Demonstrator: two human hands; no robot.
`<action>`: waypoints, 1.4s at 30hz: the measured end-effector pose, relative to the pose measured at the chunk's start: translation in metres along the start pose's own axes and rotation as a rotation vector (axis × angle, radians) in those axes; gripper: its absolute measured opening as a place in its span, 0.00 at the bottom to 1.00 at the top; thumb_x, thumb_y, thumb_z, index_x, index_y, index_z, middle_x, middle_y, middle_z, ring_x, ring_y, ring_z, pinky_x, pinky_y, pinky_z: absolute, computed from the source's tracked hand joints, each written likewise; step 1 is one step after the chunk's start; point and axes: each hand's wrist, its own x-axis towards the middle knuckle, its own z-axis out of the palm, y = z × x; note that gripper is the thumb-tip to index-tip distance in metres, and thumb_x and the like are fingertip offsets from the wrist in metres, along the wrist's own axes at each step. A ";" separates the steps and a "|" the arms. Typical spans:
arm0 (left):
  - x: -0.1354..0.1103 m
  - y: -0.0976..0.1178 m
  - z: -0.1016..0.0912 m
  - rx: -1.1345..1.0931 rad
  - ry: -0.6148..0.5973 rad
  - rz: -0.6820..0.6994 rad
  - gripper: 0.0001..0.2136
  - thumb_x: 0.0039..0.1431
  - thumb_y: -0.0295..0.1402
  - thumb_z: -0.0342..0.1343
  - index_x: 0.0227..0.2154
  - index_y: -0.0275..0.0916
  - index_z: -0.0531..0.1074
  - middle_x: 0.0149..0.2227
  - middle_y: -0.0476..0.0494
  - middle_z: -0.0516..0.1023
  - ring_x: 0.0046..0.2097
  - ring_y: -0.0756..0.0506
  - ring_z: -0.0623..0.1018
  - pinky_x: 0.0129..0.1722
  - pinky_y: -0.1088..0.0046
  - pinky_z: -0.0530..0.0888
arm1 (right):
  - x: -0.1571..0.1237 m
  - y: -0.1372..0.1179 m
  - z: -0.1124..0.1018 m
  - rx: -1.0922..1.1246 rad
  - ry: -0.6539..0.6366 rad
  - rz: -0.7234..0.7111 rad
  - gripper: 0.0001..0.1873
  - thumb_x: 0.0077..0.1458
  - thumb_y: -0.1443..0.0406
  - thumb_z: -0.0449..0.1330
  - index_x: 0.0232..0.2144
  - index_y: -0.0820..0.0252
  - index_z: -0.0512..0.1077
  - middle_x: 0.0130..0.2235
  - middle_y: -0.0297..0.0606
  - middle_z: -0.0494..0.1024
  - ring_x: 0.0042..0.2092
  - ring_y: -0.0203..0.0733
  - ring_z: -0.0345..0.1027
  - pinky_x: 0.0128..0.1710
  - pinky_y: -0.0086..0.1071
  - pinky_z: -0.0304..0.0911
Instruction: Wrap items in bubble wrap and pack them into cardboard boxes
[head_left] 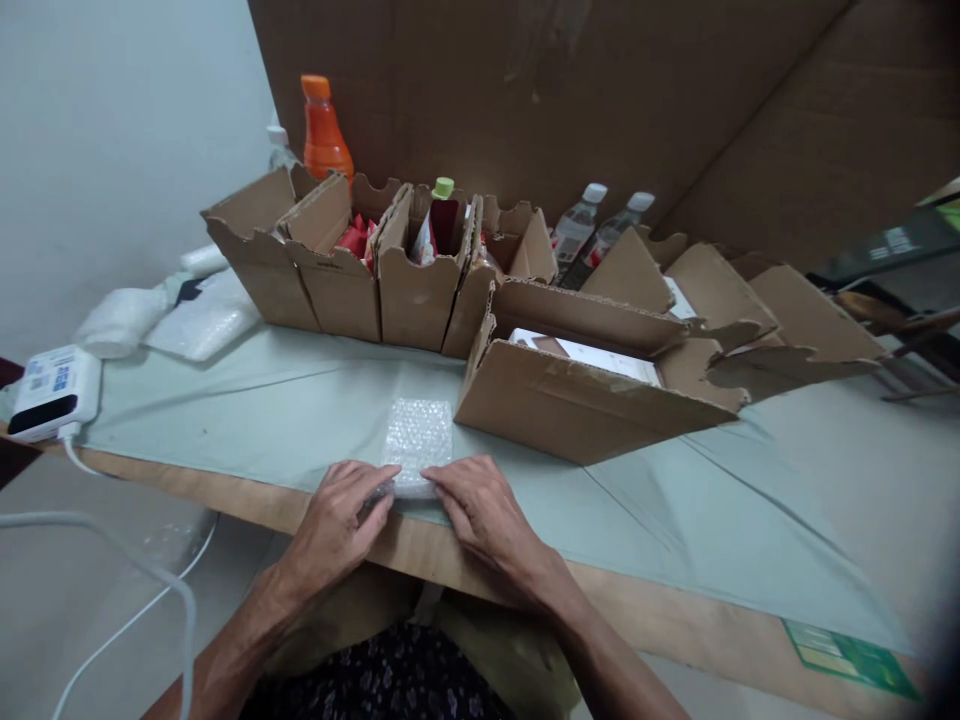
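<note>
A small sheet of bubble wrap (418, 437) lies on the pale green cloth close to the table's front edge. Its near end looks folded or rolled; whether anything is inside I cannot make out. My left hand (346, 507) pinches the near left corner between thumb and fingers. At the near right corner, my right hand (480, 500) grips the same piece, its fingers curled over the edge. The thumbs and fingertips of both hands face each other across the wrap.
Open cardboard bins (337, 290) stand in a row behind, some holding red packets. A nearer cardboard bin (585, 410) with a white box is at right. Bubble wrap bundles (202, 320) and a white device (56, 392) with a cable lie left. Behind stands an orange bottle (326, 140).
</note>
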 end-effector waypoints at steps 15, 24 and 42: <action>0.021 -0.009 0.016 -0.049 0.005 -0.246 0.16 0.60 0.30 0.57 0.52 0.39 0.76 0.43 0.41 0.85 0.40 0.42 0.81 0.46 0.61 0.75 | -0.016 0.001 0.008 -0.210 0.244 -0.075 0.17 0.62 0.70 0.56 0.53 0.58 0.71 0.54 0.49 0.77 0.53 0.53 0.70 0.48 0.47 0.67; 0.017 -0.003 0.010 -0.138 -0.069 -0.234 0.08 0.56 0.27 0.60 0.39 0.41 0.79 0.37 0.45 0.84 0.40 0.42 0.80 0.45 0.62 0.74 | -0.016 0.018 0.013 -0.143 0.278 -0.105 0.20 0.63 0.67 0.57 0.58 0.57 0.67 0.48 0.45 0.81 0.48 0.51 0.75 0.44 0.44 0.71; 0.002 0.003 -0.015 -1.499 0.076 -0.811 0.30 0.46 0.44 0.73 0.51 0.37 0.76 0.40 0.42 0.79 0.42 0.44 0.79 0.46 0.66 0.74 | 0.017 -0.037 0.011 0.270 0.328 -0.129 0.12 0.61 0.70 0.60 0.45 0.51 0.75 0.38 0.36 0.83 0.39 0.43 0.78 0.38 0.33 0.75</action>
